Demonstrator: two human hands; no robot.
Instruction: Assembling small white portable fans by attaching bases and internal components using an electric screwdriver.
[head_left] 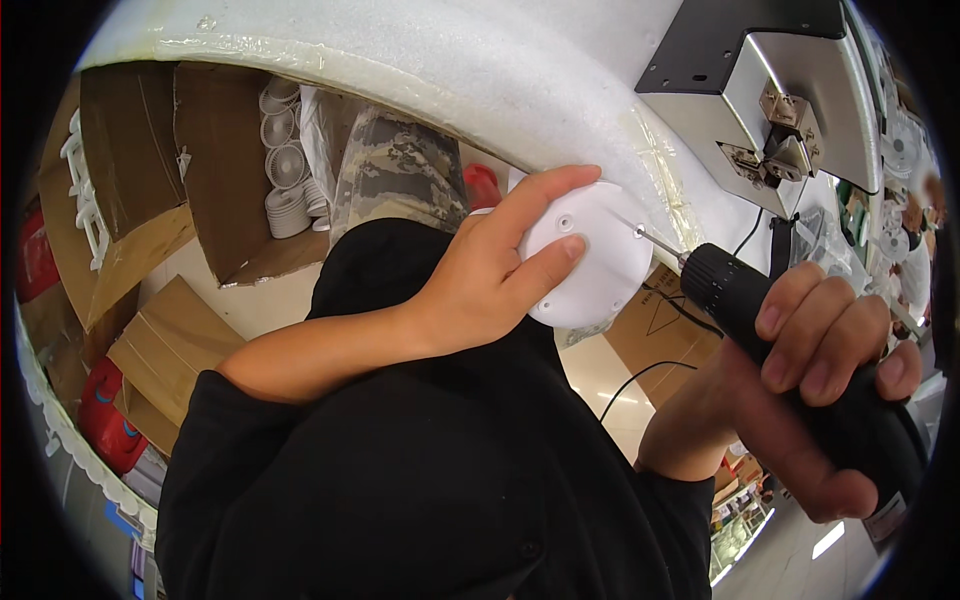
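The left hand grips the round white part at the edge of the white-covered bench, thumb across its face. The right hand is closed around the black screwdriver; its bit meets a hole near the part's rim, though seating is hard to confirm from here. A metal device stands on the bench.

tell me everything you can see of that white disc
The white disc looks like smooth plastic, with small holes nearer its rim. Its face is toward the camera, by the edge of the table. The left hand grips it, thumb on its face; a black screwdriver meets it near the rim.
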